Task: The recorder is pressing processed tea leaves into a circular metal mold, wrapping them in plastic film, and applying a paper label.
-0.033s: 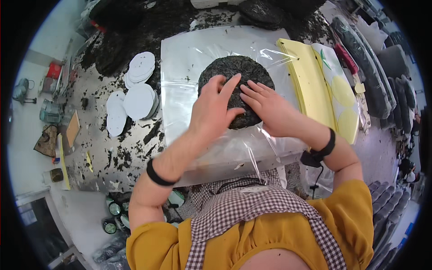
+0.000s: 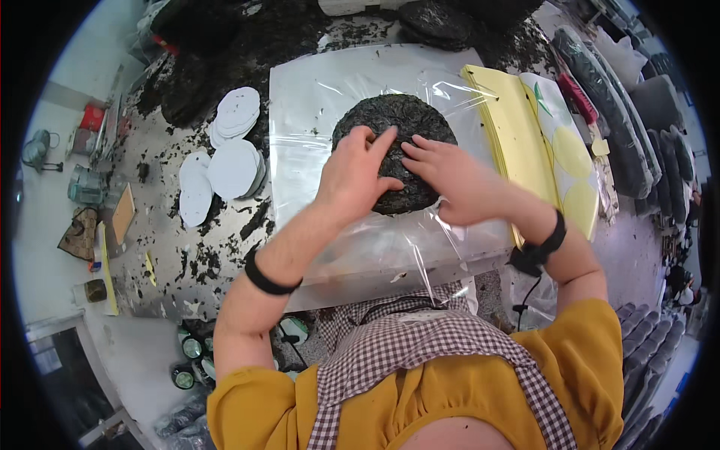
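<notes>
Your left hand [image 2: 358, 176] and right hand [image 2: 448, 180] rest flat, fingers loosely spread, on the dark round pressed-leaf cake [image 2: 395, 150] at upper centre, which lies on clear plastic film [image 2: 315, 97]. Uneven pressure could crumble its rim; dragging could crease the film. Against the earlier frame at the same instant, nothing differs.

Bright, even overhead light; we see only soft, faint shadows. Glare streaks run across the clear crinkled plastic sheet [image 2: 390, 247]. Centre is sharp. Fisheye bends the grey work table's edge [image 2: 142, 307], and a black vignette rings the frame. Rim detail smears slightly.
</notes>
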Motion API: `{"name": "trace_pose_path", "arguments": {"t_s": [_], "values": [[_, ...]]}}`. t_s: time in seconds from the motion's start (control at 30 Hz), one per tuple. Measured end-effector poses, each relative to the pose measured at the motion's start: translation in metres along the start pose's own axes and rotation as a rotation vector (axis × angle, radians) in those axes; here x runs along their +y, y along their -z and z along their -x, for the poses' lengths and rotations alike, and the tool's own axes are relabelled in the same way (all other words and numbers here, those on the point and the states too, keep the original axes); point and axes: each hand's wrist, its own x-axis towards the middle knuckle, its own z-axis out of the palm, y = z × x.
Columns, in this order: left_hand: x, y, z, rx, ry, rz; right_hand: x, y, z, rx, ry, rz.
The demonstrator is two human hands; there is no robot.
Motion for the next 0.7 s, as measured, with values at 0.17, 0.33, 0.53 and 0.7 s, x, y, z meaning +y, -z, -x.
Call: {"name": "trace_pose_path", "arguments": {"t_s": [0.17, 0.33, 0.53, 0.7], "values": [[0.012, -0.006, -0.042, -0.324, 0.127, -0.189, 0.036, -0.012, -0.047, -0.108, -0.144, -0.188], [-0.001, -0.047, -0.051, -0.358, 0.161, -0.252, 0.047, -0.070, -0.056, -0.141, -0.197, 0.062], [-0.011, -0.050, -0.060, -0.378, 0.096, -0.141, 0.044, -0.067, -0.061, -0.174, -0.185, 0.246], [-0.010, -0.019, -0.055, -0.392, 0.038, -0.248, 0.042, 0.018, -0.017, 0.452, -0.406, -0.331]]}}
